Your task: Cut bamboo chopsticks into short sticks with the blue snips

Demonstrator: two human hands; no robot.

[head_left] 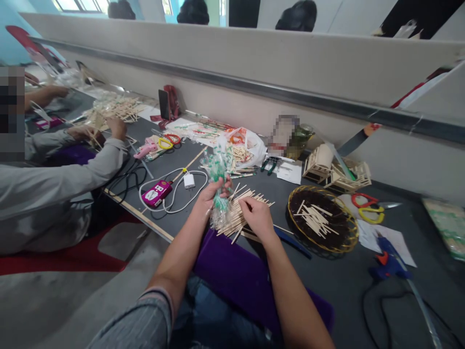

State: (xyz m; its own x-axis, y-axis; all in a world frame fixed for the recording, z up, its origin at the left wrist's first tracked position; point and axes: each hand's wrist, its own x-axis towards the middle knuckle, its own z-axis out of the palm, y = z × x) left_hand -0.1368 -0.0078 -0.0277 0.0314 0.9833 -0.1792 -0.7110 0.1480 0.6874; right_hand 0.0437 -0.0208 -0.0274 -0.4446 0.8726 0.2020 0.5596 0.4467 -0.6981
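My left hand [217, 190] is closed around a crumpled bunch of clear plastic wrappers [219, 162] with green print, which stick out above and below the fist. To its right, my right hand [257, 215] is curled with thumb and fingers together, over a loose pile of thin wooden sticks [234, 220]. Whether a stick is between those fingers is hidden. The pile lies at the table's near edge, just above a purple cloth [232, 266] on my lap.
Right of the pile is a wicker basket [290, 213] with short sticks, then scissors [370, 208] and a blue glue gun [390, 261]. A purple box [157, 193] with a white cable lies left. Small stick-built models [336, 169] stand behind. A co-worker's hands [116, 128] handle sticks at left.
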